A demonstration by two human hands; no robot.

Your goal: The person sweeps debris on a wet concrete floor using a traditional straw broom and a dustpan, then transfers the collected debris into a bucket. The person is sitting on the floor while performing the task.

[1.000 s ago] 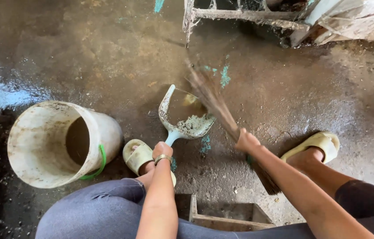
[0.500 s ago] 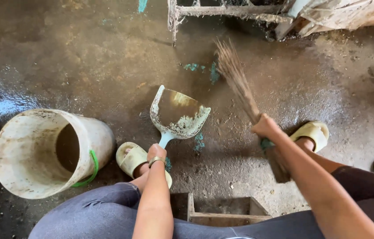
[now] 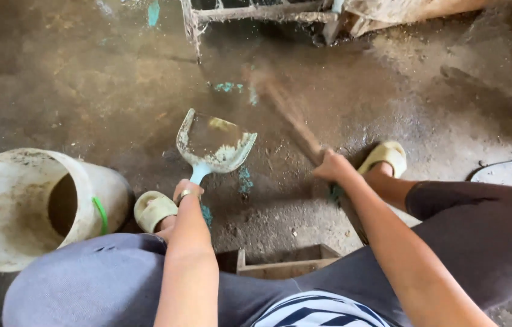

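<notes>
L hand (image 3: 187,190) gripped dustpan (image 3: 214,144) handle; R hand (image 3: 330,166) clasped broom (image 3: 289,112), bristles blurred. Bucket (image 3: 23,206) close at L, cut by frame edge; open floor (image 3: 74,91) ahead.

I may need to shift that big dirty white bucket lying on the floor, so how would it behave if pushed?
The bucket lies on its side with its round wall on the wet floor, so it would probably roll. Its visible inside looks empty, so it is likely light for its size. Its thin green handle may flop loosely.

floor (image 3: 74,91): damp, stained concrete | top: wooden frame (image 3: 256,13), perhaps furniture | daylight
</notes>
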